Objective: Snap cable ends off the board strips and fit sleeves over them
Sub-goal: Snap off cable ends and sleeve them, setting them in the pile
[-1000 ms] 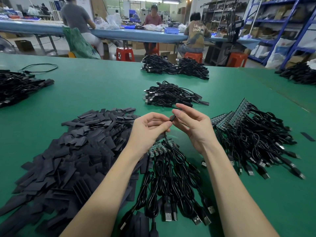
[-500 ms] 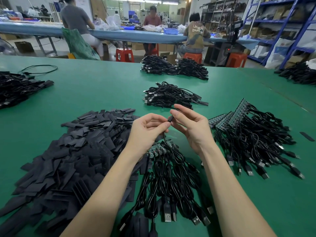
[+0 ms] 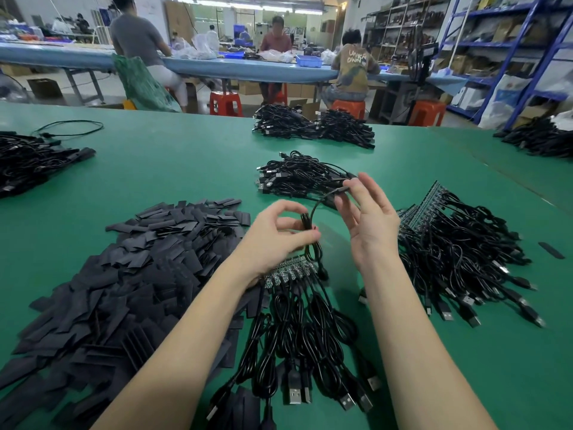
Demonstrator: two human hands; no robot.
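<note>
Hands point(image 3: 280, 235) point(image 3: 369, 218) pinch one cable point(image 3: 319, 206) — sleeve pile point(image 3: 124, 274) left, cable bundles point(image 3: 459, 252) right.

Blue shelving point(image 3: 527, 51), orange stools point(image 3: 225, 103), long blue workbench point(image 3: 248, 68), ceiling strip lights point(image 3: 248, 6).

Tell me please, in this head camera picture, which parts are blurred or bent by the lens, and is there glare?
Head view: the left hand and the cable it pinches are slightly smeared by motion, the right hand less so; the wide lens bows the blue shelving and the green table edge; ceiling lights blow out white; light on the table is soft, shadows faint.
</note>
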